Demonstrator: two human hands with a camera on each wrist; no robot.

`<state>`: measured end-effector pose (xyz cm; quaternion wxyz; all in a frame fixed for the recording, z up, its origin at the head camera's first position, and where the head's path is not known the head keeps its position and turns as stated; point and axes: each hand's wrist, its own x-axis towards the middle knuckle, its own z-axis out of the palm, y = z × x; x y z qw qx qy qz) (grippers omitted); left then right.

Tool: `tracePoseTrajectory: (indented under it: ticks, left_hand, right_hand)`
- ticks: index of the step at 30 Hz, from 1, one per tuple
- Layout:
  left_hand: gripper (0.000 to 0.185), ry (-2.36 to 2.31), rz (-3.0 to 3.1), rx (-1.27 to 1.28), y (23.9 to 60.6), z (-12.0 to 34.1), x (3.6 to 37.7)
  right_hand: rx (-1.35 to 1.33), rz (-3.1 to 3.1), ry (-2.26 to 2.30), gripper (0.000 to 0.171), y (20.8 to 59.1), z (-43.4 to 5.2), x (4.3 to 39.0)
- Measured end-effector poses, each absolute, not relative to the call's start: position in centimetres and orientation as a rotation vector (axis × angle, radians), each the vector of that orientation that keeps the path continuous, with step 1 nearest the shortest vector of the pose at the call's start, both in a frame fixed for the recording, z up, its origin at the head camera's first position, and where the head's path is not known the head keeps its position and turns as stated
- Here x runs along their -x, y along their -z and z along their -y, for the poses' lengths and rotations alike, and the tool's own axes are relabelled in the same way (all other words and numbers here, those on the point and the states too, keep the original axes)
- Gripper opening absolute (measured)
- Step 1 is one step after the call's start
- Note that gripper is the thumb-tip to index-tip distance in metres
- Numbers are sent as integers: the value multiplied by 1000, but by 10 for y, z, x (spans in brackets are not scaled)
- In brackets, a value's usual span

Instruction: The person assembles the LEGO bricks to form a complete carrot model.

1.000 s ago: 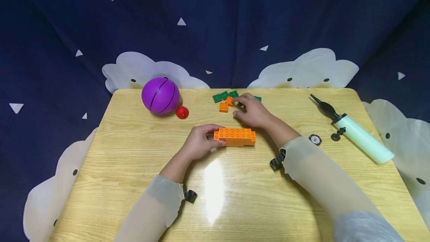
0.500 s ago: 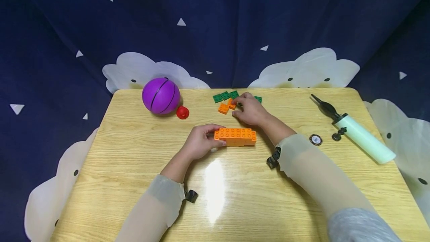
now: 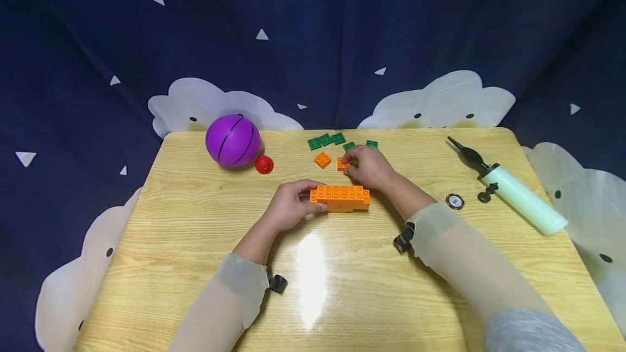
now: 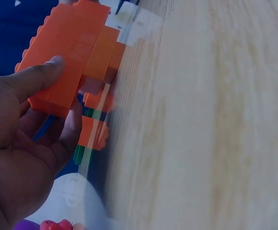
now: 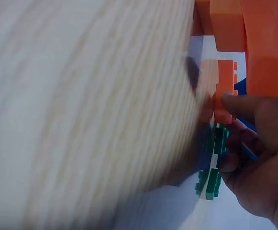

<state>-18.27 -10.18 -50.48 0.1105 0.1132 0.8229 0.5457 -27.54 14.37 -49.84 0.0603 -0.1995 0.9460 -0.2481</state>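
Note:
My left hand [image 3: 289, 205] grips the left end of a long orange block assembly [image 3: 340, 199], thumb in front and fingers behind. In the left wrist view that assembly [image 4: 67, 52] shows stepped blocks along its underside. Farther back, my right hand [image 3: 370, 168] pinches a small orange brick [image 3: 342, 164] between thumb and fingers. The right wrist view shows the thumb pressed to the face of this brick [image 5: 224, 104]. Another orange brick [image 3: 322, 160], turned cornerwise, lies on the table to its left.
Several green bricks [image 3: 325, 139] lie along the table's back edge. A purple ball [image 3: 232, 140] and a small red hat-shaped piece [image 3: 264, 164] stand at the back left. To the right are a round chip [image 3: 455, 201], a small black piece [image 3: 484, 196] and a pale green hand pump [image 3: 524, 200].
My right hand has drawn one small orange brick forward, away from the green bricks. The other small orange brick has turned cornerwise. The left hand and long assembly stay in place.

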Motion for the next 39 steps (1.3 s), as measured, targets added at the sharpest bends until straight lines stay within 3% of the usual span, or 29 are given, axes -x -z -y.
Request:
tracePoseTrajectory:
  ticks: [11,19,39]
  left_hand:
    - [44,-1597,-2407,-298,503,100,182]
    - [43,-1582,-2422,-314,503,101,182]
    - [43,-1570,-2432,-327,503,101,183]
  right_hand:
    - [546,-2818,844,17,492,-157,258]
    - [528,-2798,938,42,478,-166,244]
    - [806,-2766,1117,38,441,-156,207]
